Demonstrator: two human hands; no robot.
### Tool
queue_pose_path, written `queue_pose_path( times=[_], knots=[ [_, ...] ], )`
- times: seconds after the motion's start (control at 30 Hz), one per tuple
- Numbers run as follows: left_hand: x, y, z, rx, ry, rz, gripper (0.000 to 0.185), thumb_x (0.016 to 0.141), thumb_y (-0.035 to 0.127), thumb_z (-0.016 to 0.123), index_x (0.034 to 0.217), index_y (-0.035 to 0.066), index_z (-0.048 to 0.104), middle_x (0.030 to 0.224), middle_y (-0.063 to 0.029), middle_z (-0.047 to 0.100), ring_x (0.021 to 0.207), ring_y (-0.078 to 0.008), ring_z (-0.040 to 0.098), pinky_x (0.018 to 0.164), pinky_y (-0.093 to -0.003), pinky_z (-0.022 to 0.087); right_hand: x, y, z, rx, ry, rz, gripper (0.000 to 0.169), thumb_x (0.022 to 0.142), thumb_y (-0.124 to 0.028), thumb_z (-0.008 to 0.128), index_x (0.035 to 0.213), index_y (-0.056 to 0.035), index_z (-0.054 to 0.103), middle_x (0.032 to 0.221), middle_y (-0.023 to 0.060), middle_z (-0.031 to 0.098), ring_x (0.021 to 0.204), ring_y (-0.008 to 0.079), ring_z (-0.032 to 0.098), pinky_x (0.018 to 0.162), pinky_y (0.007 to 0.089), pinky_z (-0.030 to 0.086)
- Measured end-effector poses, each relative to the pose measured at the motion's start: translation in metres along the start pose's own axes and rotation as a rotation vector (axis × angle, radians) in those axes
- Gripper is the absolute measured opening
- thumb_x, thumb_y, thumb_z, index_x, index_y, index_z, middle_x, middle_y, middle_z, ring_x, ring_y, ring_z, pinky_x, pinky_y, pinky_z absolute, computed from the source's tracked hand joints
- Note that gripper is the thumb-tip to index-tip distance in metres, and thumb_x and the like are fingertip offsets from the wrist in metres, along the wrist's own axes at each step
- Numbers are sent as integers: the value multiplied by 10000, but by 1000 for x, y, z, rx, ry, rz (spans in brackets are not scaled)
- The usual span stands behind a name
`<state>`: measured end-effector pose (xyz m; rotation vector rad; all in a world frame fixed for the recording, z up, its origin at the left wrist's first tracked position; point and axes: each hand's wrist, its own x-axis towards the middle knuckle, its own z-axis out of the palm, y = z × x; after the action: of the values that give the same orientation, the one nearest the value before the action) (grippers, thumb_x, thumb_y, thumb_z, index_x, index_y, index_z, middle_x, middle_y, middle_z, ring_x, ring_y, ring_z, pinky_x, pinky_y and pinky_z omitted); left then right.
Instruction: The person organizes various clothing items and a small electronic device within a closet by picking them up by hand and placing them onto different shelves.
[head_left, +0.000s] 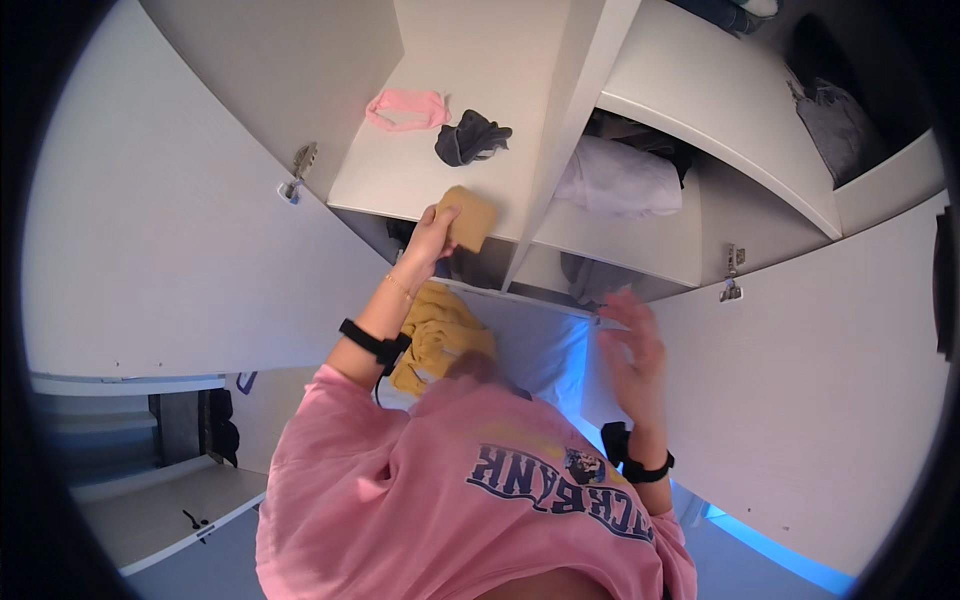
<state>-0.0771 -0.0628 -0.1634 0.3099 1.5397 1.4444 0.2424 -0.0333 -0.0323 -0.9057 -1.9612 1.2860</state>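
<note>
My left hand (430, 241) grips a compact tan-yellow folded cloth (469, 217), thumb on top, in front of a white wardrobe shelf (390, 184). On that shelf lie a pink fabric band (409, 110) and, beside it, a crumpled dark grey cloth (471, 139). My right hand (634, 356) is blurred and holds nothing, its fingers spread before the lower right compartment. Below my left hand, a mustard-yellow knitted or fleecy textile (442, 330) lies bunched on a pale surface.
Open white doors flank me, the left door (165, 225) and the right door (810, 390). An upright divider (574, 112) separates the compartments. Folded white fabric (619, 176) fills part of the right shelf, with grey clothing (836, 124) farther right. At lower left is a shelf unit (150, 517).
</note>
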Motion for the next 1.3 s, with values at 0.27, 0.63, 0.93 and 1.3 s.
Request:
queue_pose_path(
  times=[0.27,0.63,0.93,1.3],
  knots=[
    [132,-27,39,44,-95,180,486,810,180,630,1211,37,396,685,-35,526,494,-97,477,434,-243,417,11,-15,-30,38,272,5,500,763,94,554,1239,-15,444,1150,106,543,996,196,561,783,278,475],
    [-21,104,95,353,138,1255,591,789,114,599,1307,12,332,1339,-173,361,1233,-293,346,978,-372,293,103,-104,-134,-646,607,-312,473,784,-91,605,1226,-6,458,1240,196,472,1143,293,477,890,364,441],
    [-32,156,176,619,253,1708,531,730,297,727,1157,36,551,1341,-306,231,1227,-434,308,996,-419,286,301,-109,-254,-1739,157,662,874,659,-244,735,1363,-21,267,1327,384,244,1214,518,294,994,518,318],
    [-24,145,176,658,380,1672,389,731,418,702,957,108,642,1318,-317,266,1152,-416,375,874,-413,389,360,-35,-340,-1497,346,480,335,732,-122,613,1045,-4,614,1102,215,575,1068,368,520,894,407,444]
  ],
)
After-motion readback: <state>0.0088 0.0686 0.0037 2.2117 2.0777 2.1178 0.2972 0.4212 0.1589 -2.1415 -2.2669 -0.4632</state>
